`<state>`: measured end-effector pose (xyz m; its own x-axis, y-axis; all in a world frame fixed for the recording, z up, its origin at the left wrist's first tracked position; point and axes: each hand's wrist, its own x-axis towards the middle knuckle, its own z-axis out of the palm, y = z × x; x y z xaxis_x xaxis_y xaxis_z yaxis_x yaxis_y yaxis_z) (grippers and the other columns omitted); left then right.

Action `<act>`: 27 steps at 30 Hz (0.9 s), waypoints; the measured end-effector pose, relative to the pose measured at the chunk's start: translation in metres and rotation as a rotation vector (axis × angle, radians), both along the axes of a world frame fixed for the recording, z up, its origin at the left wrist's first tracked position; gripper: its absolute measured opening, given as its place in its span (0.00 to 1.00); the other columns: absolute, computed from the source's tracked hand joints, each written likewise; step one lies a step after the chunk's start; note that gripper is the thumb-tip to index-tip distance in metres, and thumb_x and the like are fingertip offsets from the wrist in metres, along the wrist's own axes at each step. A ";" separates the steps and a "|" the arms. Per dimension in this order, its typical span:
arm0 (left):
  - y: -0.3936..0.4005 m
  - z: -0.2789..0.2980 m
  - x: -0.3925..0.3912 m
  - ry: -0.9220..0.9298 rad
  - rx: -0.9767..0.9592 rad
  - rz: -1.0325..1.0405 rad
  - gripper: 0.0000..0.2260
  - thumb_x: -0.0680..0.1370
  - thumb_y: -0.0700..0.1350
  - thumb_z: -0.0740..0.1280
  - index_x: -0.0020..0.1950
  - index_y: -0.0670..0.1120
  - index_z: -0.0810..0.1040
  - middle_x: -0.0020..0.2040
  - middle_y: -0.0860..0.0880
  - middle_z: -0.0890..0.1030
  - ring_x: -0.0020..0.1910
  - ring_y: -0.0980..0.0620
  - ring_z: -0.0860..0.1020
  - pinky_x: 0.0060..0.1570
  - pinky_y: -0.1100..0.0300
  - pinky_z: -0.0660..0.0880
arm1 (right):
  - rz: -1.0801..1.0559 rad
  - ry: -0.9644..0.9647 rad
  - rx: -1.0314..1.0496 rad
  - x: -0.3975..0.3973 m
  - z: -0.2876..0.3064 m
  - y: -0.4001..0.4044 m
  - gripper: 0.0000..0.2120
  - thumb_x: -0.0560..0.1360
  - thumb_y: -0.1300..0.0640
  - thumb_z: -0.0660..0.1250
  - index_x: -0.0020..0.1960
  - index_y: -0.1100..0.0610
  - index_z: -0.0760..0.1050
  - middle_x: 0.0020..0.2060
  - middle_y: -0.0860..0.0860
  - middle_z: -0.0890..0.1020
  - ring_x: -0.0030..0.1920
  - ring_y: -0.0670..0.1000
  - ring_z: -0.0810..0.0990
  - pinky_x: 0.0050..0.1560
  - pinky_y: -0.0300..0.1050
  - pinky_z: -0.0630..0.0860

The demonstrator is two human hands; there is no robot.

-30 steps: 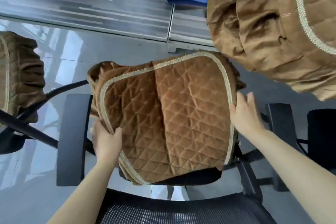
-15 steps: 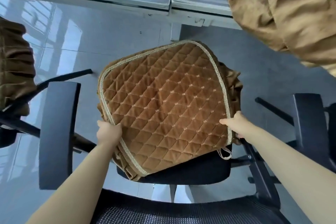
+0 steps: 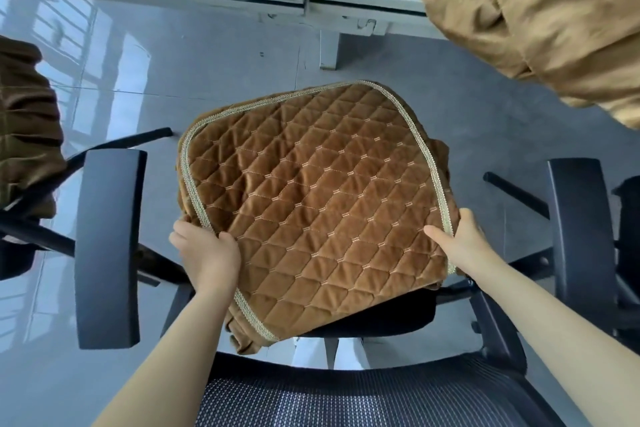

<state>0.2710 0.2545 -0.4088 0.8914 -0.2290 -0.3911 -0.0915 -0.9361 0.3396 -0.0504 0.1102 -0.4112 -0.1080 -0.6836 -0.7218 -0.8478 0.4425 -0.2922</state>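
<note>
A brown quilted seat cover (image 3: 311,198) with a beige braided border lies spread over the black seat (image 3: 391,317) of an office chair. My left hand (image 3: 207,253) grips its left border, thumb on top and fingers under the edge. My right hand (image 3: 457,241) holds the right border, thumb on the quilting and fingers wrapped round the side. The cover's gathered skirt hangs off the near left corner. The seat's near edge still shows black beneath the cover.
Black armrests stand at the left (image 3: 110,246) and right (image 3: 578,232). The mesh backrest top (image 3: 346,395) is nearest me. A brown covered chair (image 3: 24,135) sits at far left. More brown fabric (image 3: 540,17) hangs at upper right. A desk leg (image 3: 329,48) stands beyond on grey floor.
The cover went from folded and creased to flat over the seat. Both hands slid toward me along its side borders, and the view tilted further down.
</note>
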 end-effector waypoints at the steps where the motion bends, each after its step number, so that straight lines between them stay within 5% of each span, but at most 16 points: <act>1: 0.004 0.001 -0.004 0.005 -0.003 -0.026 0.21 0.78 0.38 0.63 0.70 0.38 0.62 0.66 0.38 0.65 0.56 0.35 0.73 0.46 0.49 0.66 | 0.010 0.030 -0.048 -0.003 0.002 0.009 0.29 0.74 0.45 0.69 0.67 0.58 0.64 0.60 0.58 0.73 0.62 0.63 0.72 0.64 0.62 0.70; 6: 0.037 -0.020 -0.021 0.118 0.373 -0.207 0.25 0.77 0.37 0.63 0.72 0.41 0.57 0.71 0.36 0.57 0.65 0.34 0.63 0.58 0.44 0.68 | 0.402 0.436 -0.009 -0.009 0.004 0.045 0.23 0.78 0.56 0.63 0.70 0.59 0.63 0.63 0.64 0.66 0.63 0.66 0.67 0.60 0.55 0.71; 9: 0.046 -0.026 -0.027 0.054 0.490 -0.432 0.36 0.76 0.42 0.65 0.77 0.43 0.47 0.72 0.37 0.54 0.66 0.34 0.62 0.62 0.46 0.67 | 0.508 0.472 -0.031 0.002 0.004 0.048 0.23 0.77 0.58 0.63 0.69 0.61 0.61 0.65 0.64 0.64 0.63 0.64 0.67 0.58 0.52 0.72; 13: 0.034 -0.032 -0.032 -0.047 0.318 -0.732 0.36 0.75 0.44 0.66 0.79 0.45 0.53 0.76 0.36 0.55 0.73 0.32 0.56 0.71 0.39 0.58 | 0.624 0.324 -0.348 0.024 -0.004 0.033 0.28 0.77 0.55 0.64 0.74 0.61 0.59 0.70 0.63 0.63 0.67 0.64 0.67 0.61 0.55 0.72; 17: 0.009 -0.050 -0.040 -0.067 0.231 -0.921 0.32 0.79 0.59 0.59 0.79 0.59 0.48 0.81 0.45 0.46 0.77 0.33 0.44 0.71 0.32 0.46 | 0.819 0.273 -0.379 0.053 -0.027 0.034 0.33 0.79 0.44 0.57 0.79 0.57 0.51 0.77 0.63 0.55 0.76 0.66 0.54 0.71 0.63 0.61; 21: 0.004 -0.079 -0.034 -0.128 0.190 -0.954 0.33 0.78 0.67 0.50 0.79 0.60 0.43 0.81 0.47 0.43 0.78 0.35 0.43 0.71 0.29 0.45 | 0.895 0.314 -0.394 0.058 -0.058 0.048 0.36 0.78 0.35 0.50 0.80 0.51 0.48 0.78 0.63 0.50 0.77 0.68 0.49 0.72 0.70 0.52; 27: 0.012 -0.110 -0.034 -0.196 0.117 -0.936 0.35 0.76 0.66 0.52 0.80 0.58 0.45 0.81 0.48 0.43 0.78 0.37 0.40 0.71 0.30 0.42 | 0.884 0.320 -0.516 0.050 -0.089 0.051 0.34 0.76 0.38 0.52 0.79 0.50 0.54 0.77 0.63 0.54 0.77 0.66 0.50 0.73 0.69 0.50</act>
<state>0.2367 0.2666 -0.5189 0.4192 -0.8497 -0.3199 -0.8637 -0.4818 0.1479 -0.0008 0.1613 -0.4998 0.4417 -0.8264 -0.3492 -0.8774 -0.4792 0.0244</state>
